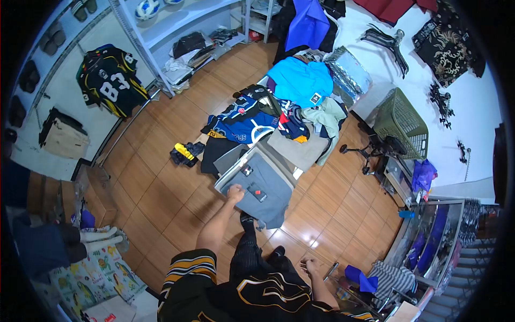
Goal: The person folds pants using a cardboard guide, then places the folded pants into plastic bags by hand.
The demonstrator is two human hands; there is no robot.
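Observation:
My left hand (235, 193) is closed at the near left edge of a grey garment (268, 185), which lies over a pale box-like surface. What its fingers hold, if anything, is too small to tell. A small dark item with a red spot (257, 192) lies on the garment just right of that hand. Lower right, my right hand (309, 265) hangs with its fingers apart and nothing in them, left of a metal rod (331, 271). Beyond the garment is a heap of clothes with a blue jersey (241, 126) and a bright blue garment (303, 79).
A green plastic basket (401, 123) stands at the right above a wheeled black base (370, 153). Shelves (182, 21) and a hanging jersey numbered 83 (110, 80) are at the upper left. A glass case (434, 241) stands lower right, beside a striped cloth (391, 279).

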